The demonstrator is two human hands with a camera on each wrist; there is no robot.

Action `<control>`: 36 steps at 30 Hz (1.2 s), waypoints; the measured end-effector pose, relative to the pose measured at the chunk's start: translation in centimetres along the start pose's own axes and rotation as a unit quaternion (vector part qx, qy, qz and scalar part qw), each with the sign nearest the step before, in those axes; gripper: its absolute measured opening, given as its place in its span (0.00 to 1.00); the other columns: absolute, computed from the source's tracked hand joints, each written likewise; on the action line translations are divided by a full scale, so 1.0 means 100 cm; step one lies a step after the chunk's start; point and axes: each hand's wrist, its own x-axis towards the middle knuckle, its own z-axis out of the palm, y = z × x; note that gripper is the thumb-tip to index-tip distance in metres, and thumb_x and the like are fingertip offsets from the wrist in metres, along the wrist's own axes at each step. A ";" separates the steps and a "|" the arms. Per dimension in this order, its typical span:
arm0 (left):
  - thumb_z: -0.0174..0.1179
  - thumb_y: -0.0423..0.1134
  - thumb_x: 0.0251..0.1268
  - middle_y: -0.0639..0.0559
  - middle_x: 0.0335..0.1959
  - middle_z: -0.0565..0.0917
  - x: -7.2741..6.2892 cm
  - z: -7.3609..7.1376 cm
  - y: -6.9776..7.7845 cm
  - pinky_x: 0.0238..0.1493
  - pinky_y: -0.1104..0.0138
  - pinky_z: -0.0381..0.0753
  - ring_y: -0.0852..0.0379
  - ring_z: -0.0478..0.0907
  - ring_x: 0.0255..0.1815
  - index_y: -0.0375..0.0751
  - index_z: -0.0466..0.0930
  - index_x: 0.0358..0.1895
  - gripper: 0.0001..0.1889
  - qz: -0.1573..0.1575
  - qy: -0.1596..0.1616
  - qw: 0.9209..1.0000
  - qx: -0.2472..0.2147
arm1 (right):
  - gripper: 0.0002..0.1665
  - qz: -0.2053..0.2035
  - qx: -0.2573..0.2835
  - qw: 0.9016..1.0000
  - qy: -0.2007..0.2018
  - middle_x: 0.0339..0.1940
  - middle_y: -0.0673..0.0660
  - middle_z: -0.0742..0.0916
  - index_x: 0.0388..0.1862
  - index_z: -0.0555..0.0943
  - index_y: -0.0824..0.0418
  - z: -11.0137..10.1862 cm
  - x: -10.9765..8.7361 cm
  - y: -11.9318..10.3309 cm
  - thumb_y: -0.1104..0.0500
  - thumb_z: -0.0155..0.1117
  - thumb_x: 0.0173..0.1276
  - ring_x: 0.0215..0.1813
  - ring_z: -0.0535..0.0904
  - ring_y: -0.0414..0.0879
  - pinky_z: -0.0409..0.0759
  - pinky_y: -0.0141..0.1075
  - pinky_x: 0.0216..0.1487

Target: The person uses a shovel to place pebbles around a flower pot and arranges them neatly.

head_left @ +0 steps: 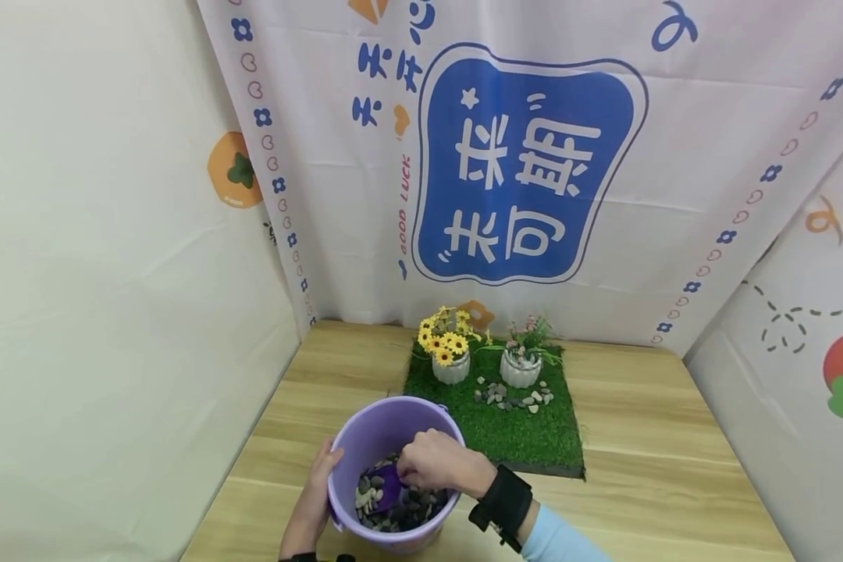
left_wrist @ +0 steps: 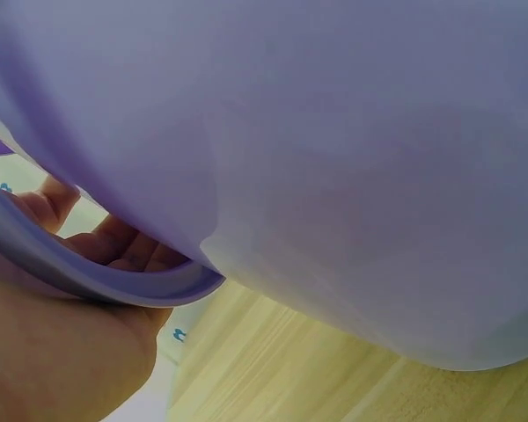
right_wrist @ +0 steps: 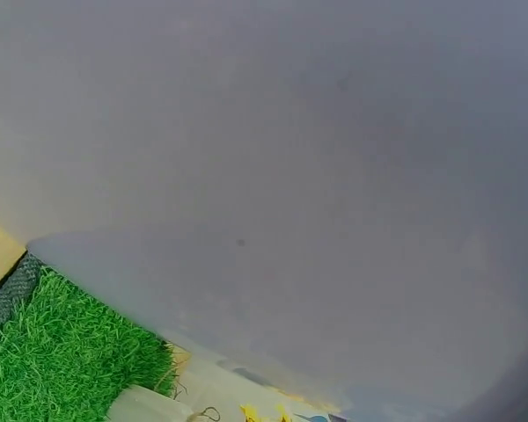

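Note:
A light purple bucket [head_left: 367, 439] stands on the wooden table, with grey, dark and pale pebbles [head_left: 421, 511] in the bottom. At its left side my left hand [head_left: 314, 490] grips the rim. In the left wrist view the bucket's purple handle [left_wrist: 128, 288] crosses that hand, whose fingers lie against the bucket. My right hand [head_left: 435, 463] reaches down inside and holds a dark purple scoop [head_left: 391, 488] among the pebbles; the scoop's handle is mostly covered by the hand. Only the bucket's outer wall [right_wrist: 273, 193] fills most of the right wrist view, so the right hand is hidden there.
Behind and right of the bucket lies a green turf mat [head_left: 527, 437]. On it are a white pot of yellow flowers [head_left: 452, 367], a white pot of pinkish flowers [head_left: 521, 371] and scattered stones [head_left: 509, 396]. A printed cloth [head_left: 534, 172] hangs behind the wooden table [head_left: 660, 468].

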 end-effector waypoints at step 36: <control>0.38 0.46 0.77 0.33 0.66 0.70 0.000 0.001 0.004 0.62 0.61 0.67 0.50 0.70 0.62 0.33 0.62 0.68 0.25 0.007 0.018 1.000 -0.008 | 0.09 0.067 0.150 0.986 0.025 0.30 0.39 0.89 0.39 0.89 0.46 -0.026 -0.022 0.007 0.46 0.65 0.68 0.28 0.75 0.19 0.69 0.14 0.33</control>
